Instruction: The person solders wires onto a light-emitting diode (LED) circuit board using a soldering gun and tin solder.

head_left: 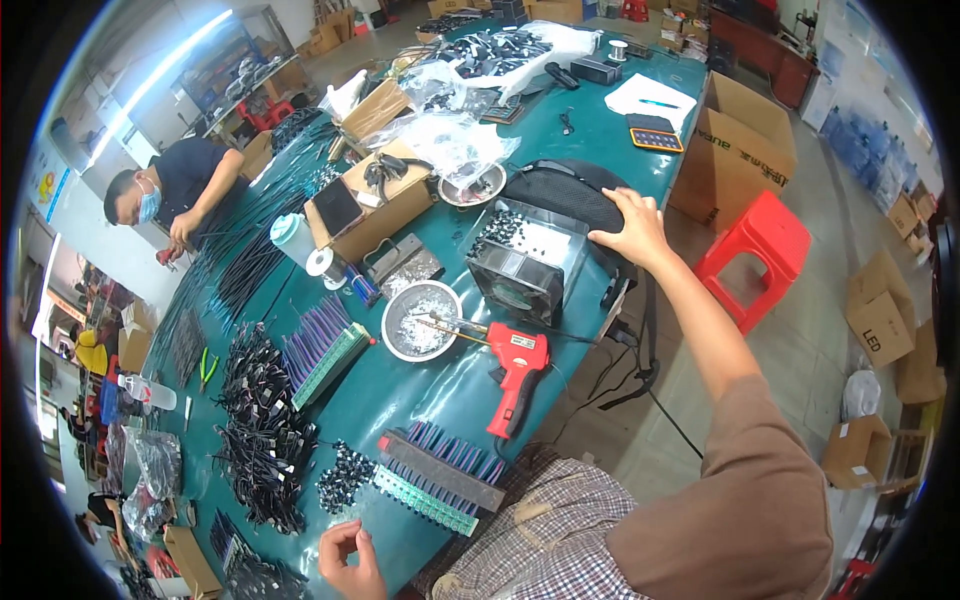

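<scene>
My right hand (637, 232) reaches far forward and grips the corner of a black mesh bag (568, 190), its thumb on the near side. Beside the bag stands a clear-sided box with a fan (515, 285) in front and small black parts (500, 228) on its top. My left hand (352, 565) is low at the near edge, fingers curled in and nothing visible in them. Close to it lie a heap of small black parts (345, 475) and a rack of dark leads with green connectors (430, 495). A red soldering gun (518, 368) rests with its tip over a metal bowl (422, 300).
Bundles of black cables (262, 430) and a second connector rack (325, 355) cover the left of the green table (385, 400). An open carton (370, 225) stands mid-table. A red stool (755, 255) and a large carton (735, 150) are at right. A co-worker (185, 190) works across the table.
</scene>
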A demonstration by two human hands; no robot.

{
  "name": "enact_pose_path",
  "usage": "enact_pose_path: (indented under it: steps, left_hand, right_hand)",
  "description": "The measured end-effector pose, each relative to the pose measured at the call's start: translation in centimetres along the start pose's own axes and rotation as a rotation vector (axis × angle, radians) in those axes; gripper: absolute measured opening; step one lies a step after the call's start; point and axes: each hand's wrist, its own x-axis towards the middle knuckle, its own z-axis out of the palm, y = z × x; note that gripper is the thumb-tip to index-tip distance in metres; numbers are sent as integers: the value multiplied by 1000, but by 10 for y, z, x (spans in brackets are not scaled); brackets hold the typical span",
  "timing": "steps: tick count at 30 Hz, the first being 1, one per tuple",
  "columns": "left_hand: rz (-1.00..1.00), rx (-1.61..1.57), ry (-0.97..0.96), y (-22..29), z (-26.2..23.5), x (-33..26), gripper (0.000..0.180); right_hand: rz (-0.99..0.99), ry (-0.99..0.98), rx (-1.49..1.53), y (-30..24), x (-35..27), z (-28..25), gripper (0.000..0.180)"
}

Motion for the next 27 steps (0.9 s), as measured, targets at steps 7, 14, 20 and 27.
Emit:
enact_pose_path:
  steps: [7, 14, 20, 27]
  left_hand:
    - [-31, -6, 42, 1, -2, -4, 4]
    - [-15, -12, 43, 6, -2, -5, 4]
    - [-69, -11, 57, 1, -5, -11, 5]
    - [-61, -30, 64, 5, -3, -9, 7]
  right_hand:
    - [-649, -153, 28, -32, -18, -7, 32]
    - [-740, -305, -1, -31, -16, 5, 17]
    - [-840, -141, 47, -31, -10, -16, 13]
    - [-821, -98, 79, -29, -14, -39, 11]
